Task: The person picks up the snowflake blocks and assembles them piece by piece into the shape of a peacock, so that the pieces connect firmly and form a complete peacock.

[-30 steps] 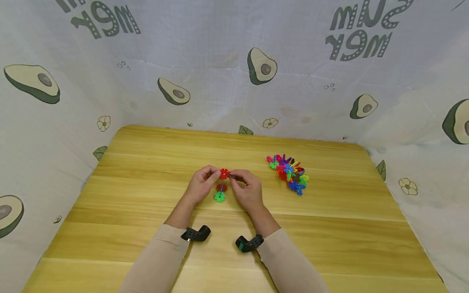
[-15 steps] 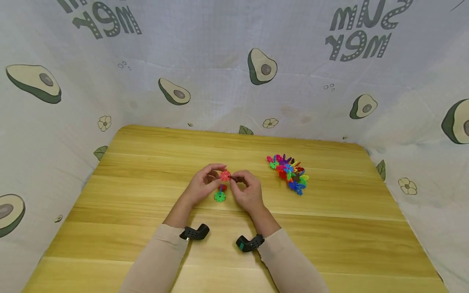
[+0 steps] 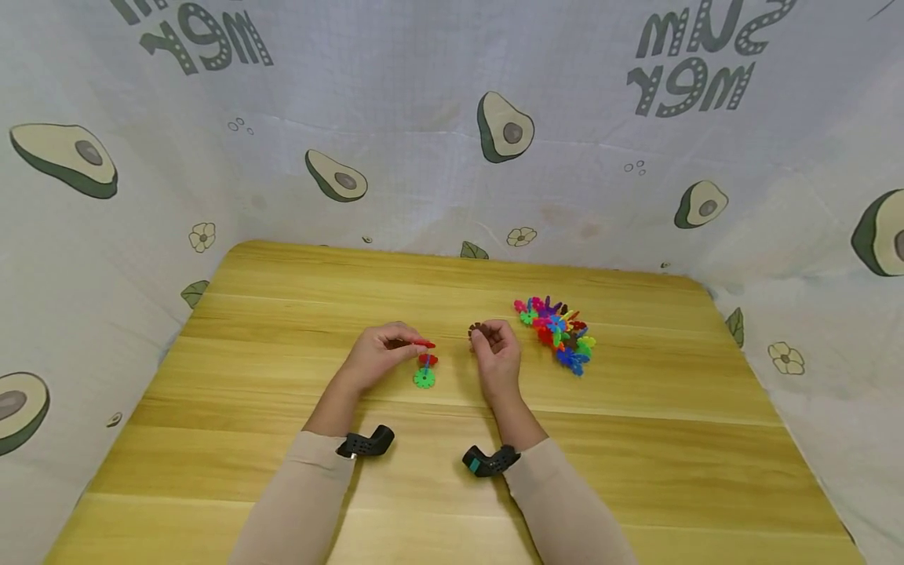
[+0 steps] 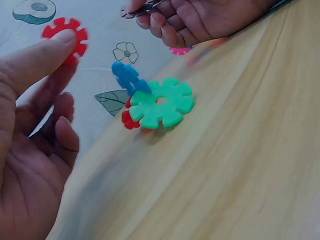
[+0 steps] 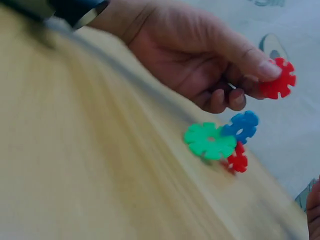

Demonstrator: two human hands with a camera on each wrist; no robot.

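Note:
My left hand [image 3: 381,353] pinches a red notched disc [image 4: 81,42] between thumb and finger, a little above the table. To its right, my right hand [image 3: 498,357] holds a dark brown notched disc [image 3: 478,329]. The two held discs are apart. Between and below the hands stands a small joined piece: a green snowflake disc [image 4: 167,107], a blue disc [image 5: 241,125] slotted into it, and a red disc [image 5: 238,160] beside them. In the right wrist view only a sliver of the right hand shows, and its brown disc is out of sight.
A heap of many-coloured notched discs [image 3: 558,333] lies to the right of the hands on the wooden table [image 3: 282,329]. A white cloth [image 3: 424,118] printed with avocados hangs behind the table and along its sides.
Earlier both hands met at the red disc. Now they have parted: the right hand has moved right with the brown disc, while the left hand keeps the red one, turned edge-on, slightly left.

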